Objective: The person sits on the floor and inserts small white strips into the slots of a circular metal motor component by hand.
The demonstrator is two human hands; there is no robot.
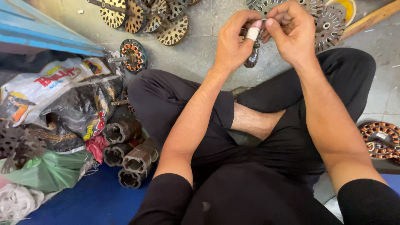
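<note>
Your left hand (233, 41) and right hand (291, 31) meet in front of you, above your crossed legs, both pinched shut on the same small white roll of tape (253, 33). Your left thumb and fingers close around its body, while your right fingertips nip at its upper edge beside your left forefinger. Just below the roll, partly hidden behind your left hand, a dark slotted stator core (251, 58) shows; whether your left hand holds it or it lies on the floor, you cannot tell from here.

Beyond your hands, on the grey tiled floor (196, 54), more bare slotted discs (160, 18) lie in an overlapping cluster at upper left, and another group (329, 21) sits behind your right hand. A stator wound with copper coils (133, 55) stands on edge near your left knee, and a second wound one (380, 139) lies flat by your right knee.

To your left, crumpled printed plastic bags (54, 96) are heaped, with a green bag (50, 171) below them. Beside them, several rusty-brown motor housings (129, 154) are stacked with their open ends toward you, resting on a blue mat (91, 200).
</note>
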